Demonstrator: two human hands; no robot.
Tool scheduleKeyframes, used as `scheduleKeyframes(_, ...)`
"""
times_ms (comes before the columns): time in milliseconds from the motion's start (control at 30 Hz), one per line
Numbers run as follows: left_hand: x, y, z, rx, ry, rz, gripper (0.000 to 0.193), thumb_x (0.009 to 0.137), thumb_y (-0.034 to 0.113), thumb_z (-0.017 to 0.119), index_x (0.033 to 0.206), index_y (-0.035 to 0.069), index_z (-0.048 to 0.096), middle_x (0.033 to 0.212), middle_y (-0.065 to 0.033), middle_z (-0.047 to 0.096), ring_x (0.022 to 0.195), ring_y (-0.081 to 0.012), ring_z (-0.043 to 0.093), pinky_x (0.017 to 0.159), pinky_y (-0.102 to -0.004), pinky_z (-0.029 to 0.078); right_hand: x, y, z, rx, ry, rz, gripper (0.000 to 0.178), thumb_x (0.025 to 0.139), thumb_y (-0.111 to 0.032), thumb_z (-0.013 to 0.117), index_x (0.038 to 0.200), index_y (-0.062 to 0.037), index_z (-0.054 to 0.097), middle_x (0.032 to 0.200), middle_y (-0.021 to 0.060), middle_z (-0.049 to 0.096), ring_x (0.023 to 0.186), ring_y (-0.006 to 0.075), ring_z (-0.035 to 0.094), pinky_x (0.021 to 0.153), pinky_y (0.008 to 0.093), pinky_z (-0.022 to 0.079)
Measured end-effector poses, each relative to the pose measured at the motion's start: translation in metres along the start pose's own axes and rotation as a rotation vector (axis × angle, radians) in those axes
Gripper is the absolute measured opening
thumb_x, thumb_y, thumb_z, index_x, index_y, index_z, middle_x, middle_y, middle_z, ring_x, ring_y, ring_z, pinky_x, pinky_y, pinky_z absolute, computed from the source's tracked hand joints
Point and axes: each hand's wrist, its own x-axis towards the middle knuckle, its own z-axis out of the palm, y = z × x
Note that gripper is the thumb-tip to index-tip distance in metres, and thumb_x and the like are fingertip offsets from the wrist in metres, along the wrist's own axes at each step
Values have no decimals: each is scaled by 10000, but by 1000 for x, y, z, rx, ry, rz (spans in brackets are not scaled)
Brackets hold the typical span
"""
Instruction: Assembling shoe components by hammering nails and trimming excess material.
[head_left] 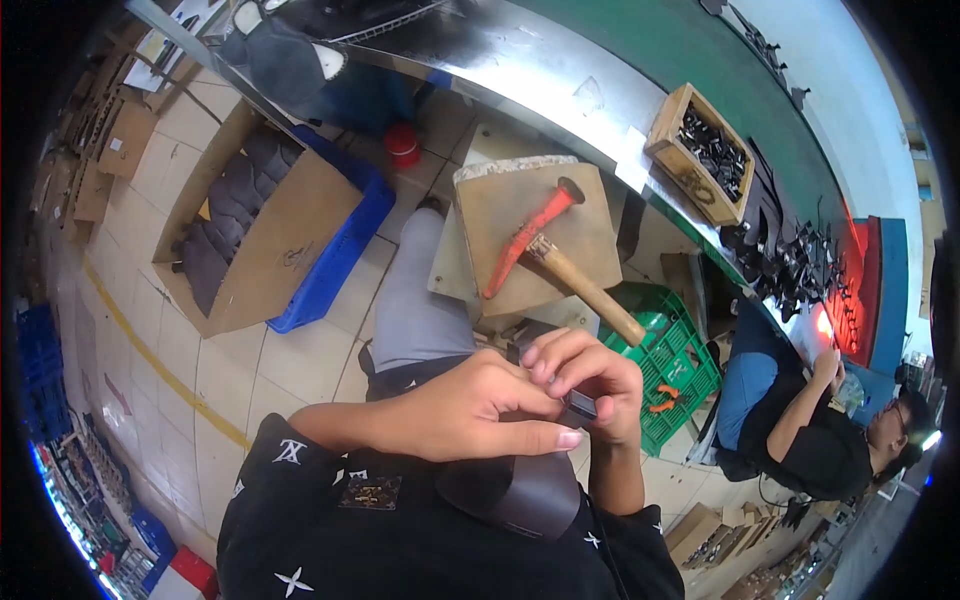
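Observation:
In front of my chest, my left hand (495,405) and my right hand (592,380) meet, fingers bent and closed on a dark leather-like piece. The wide, curved brown end of that dark leather-like piece (530,500) hangs below my hands against my shirt. A small dark block-like end (580,405) pokes out between my fingers, and I cannot make out whether it is a fold or a separate part. Just beyond my hands, a hammer (585,288) with a red head and wooden handle lies on a square tan block (590,225).
A green crate (680,350) holds orange-handled pliers (664,398). A blue crate (345,255) with a carton (275,245) of dark pieces stands left. On the bench (560,85) sit a wooden box (690,190) of small black parts and dark straps (790,260). Another person (810,430) sits right.

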Motion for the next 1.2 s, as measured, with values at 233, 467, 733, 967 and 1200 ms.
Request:
scheduleKeyframes(233,15,0,11,-428,-95,-74,449,933,247,716,1286,7,580,921,-41,634,874,-80,565,796,-261,478,-10,-23,-30,-306,445,-218,429,995,-433,565,964,-7,607,1026,170,637,1027,312,614,931,428,488)
scheduleKeyframes(467,25,63,-104,605,636,-46,282,874,210,750,1034,-8,669,942,-31,632,931,-115,582,833,-313,478,-85,-24,-105,-190,903,-381,325,1035,-271,506,1069,35,609,977,142,650,901,229,640,823,373,525)
scheduleKeyframes(733,-3,68,-333,834,1425,318,493,1033,249,470,1447,-17,435,1438,-171,485,1249,-273,557,1022,-363,471,-158,233,-207,-496,1308,600,196,979,-176,588,1077,-23,661,930,111,707,883,177,663,814,314,524)
scheduleKeyframes(967,-46,-36,-151,1441,1351,-459,453,1036,364,520,1325,21,582,1313,-205,607,1117,-358,587,987,-444,441,-146,477,-410,-593,1673,1108,273,917,-221,542,1049,-23,675,1024,226,698,1006,401,660,870,431,531)
scheduleKeyframes(1200,-43,-89,-92,1148,1094,-947,468,1032,370,529,1339,17,554,1318,-184,573,1125,-304,578,980,-434,452,-169,546,-462,-437,1658,1416,237,884,-193,566,1011,-24,673,995,223,696,969,398,660,847,436,532)
